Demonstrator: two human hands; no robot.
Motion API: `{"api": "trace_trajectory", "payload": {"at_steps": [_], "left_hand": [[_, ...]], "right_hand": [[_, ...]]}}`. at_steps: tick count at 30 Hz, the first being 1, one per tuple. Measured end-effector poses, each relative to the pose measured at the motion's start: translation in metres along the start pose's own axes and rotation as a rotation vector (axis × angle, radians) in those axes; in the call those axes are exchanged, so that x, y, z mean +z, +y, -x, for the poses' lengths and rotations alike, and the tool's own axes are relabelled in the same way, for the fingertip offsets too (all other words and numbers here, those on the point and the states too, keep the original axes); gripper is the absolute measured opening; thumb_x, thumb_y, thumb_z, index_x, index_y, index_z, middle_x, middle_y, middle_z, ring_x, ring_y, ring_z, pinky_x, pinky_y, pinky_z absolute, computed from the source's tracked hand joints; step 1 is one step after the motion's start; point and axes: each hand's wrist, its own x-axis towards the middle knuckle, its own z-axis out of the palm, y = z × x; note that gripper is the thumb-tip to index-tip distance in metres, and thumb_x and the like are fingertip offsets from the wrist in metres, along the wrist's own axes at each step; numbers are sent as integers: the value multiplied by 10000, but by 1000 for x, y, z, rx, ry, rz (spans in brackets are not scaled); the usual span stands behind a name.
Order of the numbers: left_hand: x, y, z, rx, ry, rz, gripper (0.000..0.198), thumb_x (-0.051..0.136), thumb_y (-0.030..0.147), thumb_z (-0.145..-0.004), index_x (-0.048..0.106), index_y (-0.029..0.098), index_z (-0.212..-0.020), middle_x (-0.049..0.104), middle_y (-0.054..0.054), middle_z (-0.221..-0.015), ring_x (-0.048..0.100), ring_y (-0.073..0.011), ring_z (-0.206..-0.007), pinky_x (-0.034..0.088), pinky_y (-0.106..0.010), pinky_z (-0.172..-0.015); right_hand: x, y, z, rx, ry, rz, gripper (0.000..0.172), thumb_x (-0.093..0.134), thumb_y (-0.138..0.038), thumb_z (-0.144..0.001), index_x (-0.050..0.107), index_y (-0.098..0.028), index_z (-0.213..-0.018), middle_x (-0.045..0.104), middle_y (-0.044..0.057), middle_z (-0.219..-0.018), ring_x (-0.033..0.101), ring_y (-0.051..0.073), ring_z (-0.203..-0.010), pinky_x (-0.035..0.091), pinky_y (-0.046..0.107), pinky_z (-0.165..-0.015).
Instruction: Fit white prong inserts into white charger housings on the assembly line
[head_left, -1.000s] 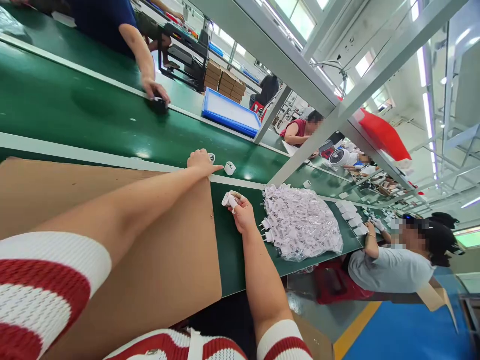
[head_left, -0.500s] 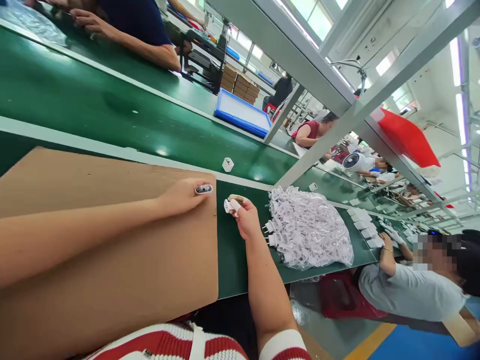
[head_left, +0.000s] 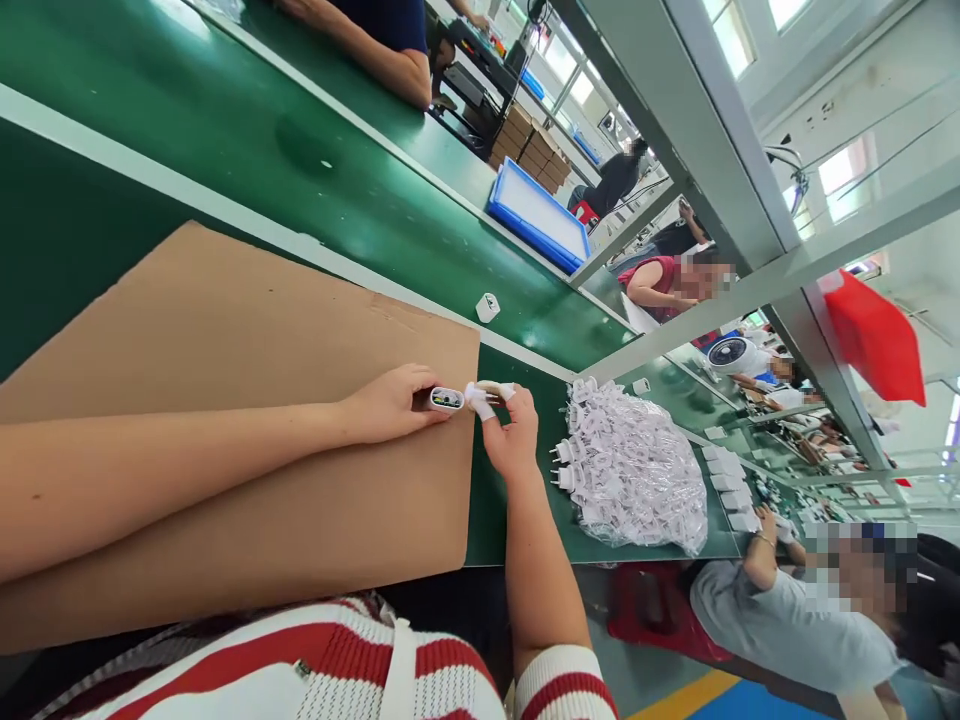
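My left hand point(head_left: 391, 405) is closed around a white charger housing point(head_left: 448, 400), whose open end faces right and shows circuit parts inside. Close by on the right, my right hand point(head_left: 516, 432) pinches a small white plug cap with metal pins point(head_left: 475, 396), its fingertips in white covers. The cap is at the housing's open end; whether the two touch, I cannot tell. Beneath my left hand lies a brown cardboard sheet point(head_left: 300, 330). Right of my right hand, a clear plastic bag point(head_left: 637, 480) is full of white plug caps, with a few loose ones at its near side.
Another white housing point(head_left: 487, 307) stands on the green belt point(head_left: 405, 225) beyond the cardboard. A metal post point(head_left: 611, 352) rises behind the bag. A blue-rimmed tray point(head_left: 540, 215) lies across the belt. To the right, a co-worker in a grey shirt point(head_left: 787, 625) handles white boxes point(head_left: 727, 485).
My right hand has brought the plug cap up to the housing's open end; before, a gap separated them. The housing's opening now faces me more. The whole view has tilted and shifted.
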Motion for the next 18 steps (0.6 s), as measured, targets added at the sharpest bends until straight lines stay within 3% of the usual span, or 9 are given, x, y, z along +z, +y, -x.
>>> {"api": "trace_trajectory", "payload": {"at_steps": [4, 7, 13, 18], "left_hand": [[0, -1, 0, 20, 26, 72, 408, 636, 596, -819, 687, 202, -911, 680, -69, -883, 618, -250, -872, 488, -349, -756], [1, -3, 0, 57, 21, 87, 351, 613, 554, -848, 648, 207, -800, 643, -62, -815, 596, -241, -831, 467, -345, -732], [2, -6, -1, 83, 25, 97, 326, 609, 498, -858, 593, 198, -731, 593, -66, -783, 571, -235, -795, 439, -348, -712], [2, -6, 0, 92, 27, 92, 314, 609, 475, -857, 575, 198, -714, 580, -65, -770, 559, -230, -778, 430, -345, -697]], "right_hand": [[1, -25, -8, -160, -244, 413, 345, 561, -73, -872, 699, -195, -1164, 669, 96, -1098, 579, 245, -1053, 505, 361, -917], [5, -35, -17, -190, -370, 558, 295, 545, -44, -847, 678, -190, -1066, 642, 94, -1073, 558, 246, -1024, 495, 353, -885], [6, -42, -28, -251, -432, 640, 256, 524, 8, -796, 615, -220, -867, 601, 54, -948, 525, 217, -930, 460, 312, -793], [8, -48, -26, -268, -450, 689, 270, 504, 31, -772, 606, -209, -841, 584, 56, -919, 520, 214, -905, 447, 311, -761]]}}
